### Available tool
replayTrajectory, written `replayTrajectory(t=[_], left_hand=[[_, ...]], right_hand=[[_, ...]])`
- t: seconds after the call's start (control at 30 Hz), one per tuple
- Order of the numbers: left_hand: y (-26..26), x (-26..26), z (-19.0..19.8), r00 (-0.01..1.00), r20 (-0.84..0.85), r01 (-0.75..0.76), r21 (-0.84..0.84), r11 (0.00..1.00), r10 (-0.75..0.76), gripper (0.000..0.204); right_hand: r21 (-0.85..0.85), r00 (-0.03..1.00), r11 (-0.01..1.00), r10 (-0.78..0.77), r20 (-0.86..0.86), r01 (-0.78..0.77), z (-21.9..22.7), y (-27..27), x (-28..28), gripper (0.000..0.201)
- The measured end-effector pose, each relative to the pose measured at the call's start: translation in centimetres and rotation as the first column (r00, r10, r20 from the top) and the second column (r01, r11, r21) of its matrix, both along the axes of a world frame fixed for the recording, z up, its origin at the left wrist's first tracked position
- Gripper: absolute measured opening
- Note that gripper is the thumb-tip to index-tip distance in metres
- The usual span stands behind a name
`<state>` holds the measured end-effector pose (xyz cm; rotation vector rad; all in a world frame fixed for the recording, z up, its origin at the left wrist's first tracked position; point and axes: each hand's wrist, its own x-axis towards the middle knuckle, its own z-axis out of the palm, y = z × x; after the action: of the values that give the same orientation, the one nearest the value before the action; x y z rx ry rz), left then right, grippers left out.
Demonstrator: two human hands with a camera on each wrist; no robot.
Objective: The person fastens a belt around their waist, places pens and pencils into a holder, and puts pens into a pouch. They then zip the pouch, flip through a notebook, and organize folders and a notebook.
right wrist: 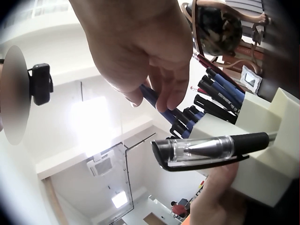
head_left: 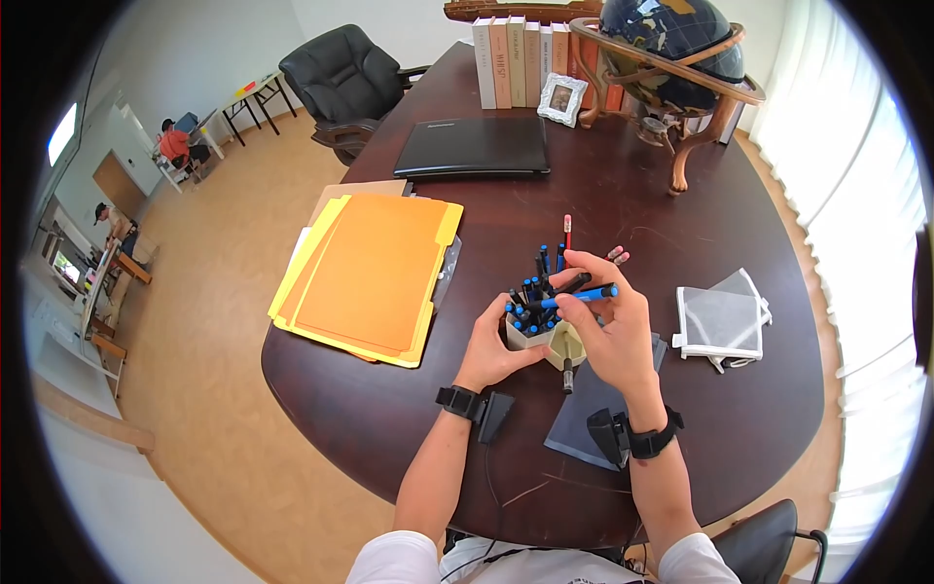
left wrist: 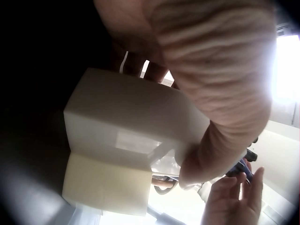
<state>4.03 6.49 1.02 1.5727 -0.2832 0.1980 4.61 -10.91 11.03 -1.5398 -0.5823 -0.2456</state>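
My left hand (head_left: pixel 491 350) (left wrist: pixel 215 70) holds the side of a pale, many-sided pen holder (head_left: pixel 525 341) (left wrist: pixel 117 122) (right wrist: pixel 262 176), its thumb against the wall. Black and blue pens (head_left: pixel 533 304) (right wrist: pixel 220 96) crowd the holder's compartments. Over it, my right hand (head_left: pixel 618 326) (right wrist: pixel 140 51) pinches a blue pen (head_left: pixel 595 293) (right wrist: pixel 157 103) between thumb and fingers, the pen lying slanted. In a cream compartment at the near side leans a clear-capped black pen (head_left: pixel 567 377) (right wrist: pixel 201 151). Pencils with pink erasers (head_left: pixel 618 255) rise behind the right hand.
A dark pouch (head_left: pixel 593 414) lies under my right wrist. White mesh pouches (head_left: pixel 722 321) are at the right, orange and yellow folders (head_left: pixel 375 273) at the left. Farther back are a closed laptop (head_left: pixel 474 148), books (head_left: pixel 516 63), a photo frame (head_left: pixel 562 99) and a globe (head_left: pixel 671 39).
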Motion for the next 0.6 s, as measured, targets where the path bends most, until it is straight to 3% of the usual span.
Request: replayTrajectory(t=[0.13, 0.23, 0.33, 0.43, 0.53, 0.6], left_hand=[[0.0, -0.1, 0.3, 1.0, 0.01, 0.006, 0.01, 1.0, -0.006, 0.054], [0.0, -0.1, 0.1, 1.0, 0.018, 0.007, 0.01, 1.0, -0.007, 0.055], [0.0, 0.0, 0.2, 1.0, 0.022, 0.005, 0.026, 1.0, -0.006, 0.055], [0.0, 0.0, 0.0, 1.0, 0.019, 0.003, 0.022, 1.0, -0.003, 0.057], [0.0, 0.1, -0.3, 1.0, 0.011, 0.007, -0.009, 1.0, -0.007, 0.057], [0.0, 0.0, -0.3, 1.0, 0.005, 0.008, -0.011, 1.0, -0.008, 0.058]], right_hand=[[-0.072, 0.988, 0.995, -0.064, 0.138, 0.075, -0.3, -0.2, 0.0, 0.047], [-0.242, 0.993, 0.966, -0.068, 0.097, 0.09, 0.2, 0.1, -0.3, 0.052], [-0.087, 0.997, 0.994, -0.058, 0.041, 0.062, 0.4, 0.7, -0.5, 0.056], [-0.053, 0.993, 0.996, -0.064, 0.095, 0.069, 0.4, 0.5, -0.4, 0.051], [-0.276, 0.976, 0.957, -0.028, 0.217, 0.088, 0.6, -0.2, -0.2, 0.043], [-0.32, 0.971, 0.945, 0.007, 0.237, 0.071, -0.5, -0.4, 0.2, 0.039]])
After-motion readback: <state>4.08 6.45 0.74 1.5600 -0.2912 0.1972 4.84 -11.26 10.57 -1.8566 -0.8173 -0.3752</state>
